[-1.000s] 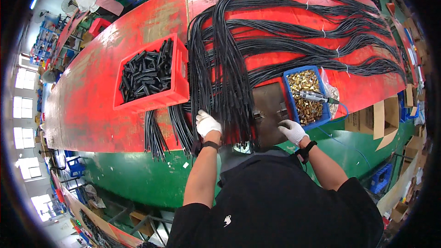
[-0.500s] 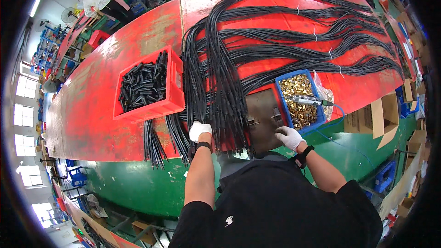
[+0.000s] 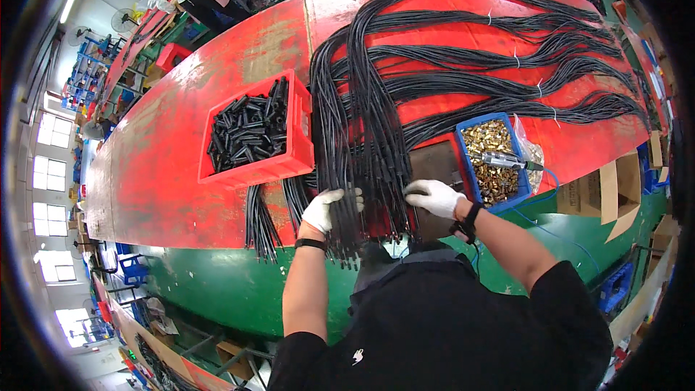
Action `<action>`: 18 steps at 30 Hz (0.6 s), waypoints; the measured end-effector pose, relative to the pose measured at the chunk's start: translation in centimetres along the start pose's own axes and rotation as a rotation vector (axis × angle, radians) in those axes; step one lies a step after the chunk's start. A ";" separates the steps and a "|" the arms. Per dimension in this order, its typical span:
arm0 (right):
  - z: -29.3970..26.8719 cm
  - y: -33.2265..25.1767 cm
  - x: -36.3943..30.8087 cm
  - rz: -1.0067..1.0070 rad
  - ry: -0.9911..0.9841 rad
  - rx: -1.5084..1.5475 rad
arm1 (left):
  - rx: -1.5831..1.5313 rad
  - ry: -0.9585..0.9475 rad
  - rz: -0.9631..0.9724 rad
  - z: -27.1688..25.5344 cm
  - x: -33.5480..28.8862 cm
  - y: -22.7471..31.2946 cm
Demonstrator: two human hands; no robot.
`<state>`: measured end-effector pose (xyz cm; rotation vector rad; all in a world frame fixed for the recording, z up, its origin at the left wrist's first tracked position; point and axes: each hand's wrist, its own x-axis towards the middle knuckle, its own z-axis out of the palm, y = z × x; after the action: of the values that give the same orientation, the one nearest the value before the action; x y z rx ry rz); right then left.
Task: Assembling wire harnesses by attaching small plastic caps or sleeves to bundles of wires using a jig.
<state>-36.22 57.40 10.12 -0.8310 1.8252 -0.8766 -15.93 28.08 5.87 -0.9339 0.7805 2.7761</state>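
Note:
Long bundles of black cables bend over the table and hang down toward me, their ends fanned out at the front edge. My left hand, in a white glove, is closed around part of the hanging cables, with its fingertips showing among the strands. On the right side of the same bundle, my gloved right hand has its fingers bent in against the cables, closed on the outer strands. A brown metal plate lies partly under my right hand.
A red bin of black sleeve-like parts stands left of the cables. To the right, a blue tray holds brass-coloured fittings with a metal air tool across it. An open cardboard box sits past the red table.
My right hand has moved left from beside the plate onto the cables. My left hand now reaches in among the strands, fingers showing. The whole view has shifted slightly.

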 end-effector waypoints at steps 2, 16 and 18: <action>0.0 -0.7 2.9 -0.035 -0.037 0.113 | 0.005 -0.016 -0.032 1.7 0.6 0.0; 13.8 -5.5 19.6 0.293 0.172 1.003 | -0.022 0.005 -0.267 -4.1 0.8 1.5; 14.0 -5.6 19.6 0.483 0.199 1.217 | -0.084 -0.049 -0.295 -6.7 1.1 1.6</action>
<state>-29.24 35.21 1.60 0.4519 1.1800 -1.4776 -13.64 23.28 1.42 -0.9075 0.4779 2.5780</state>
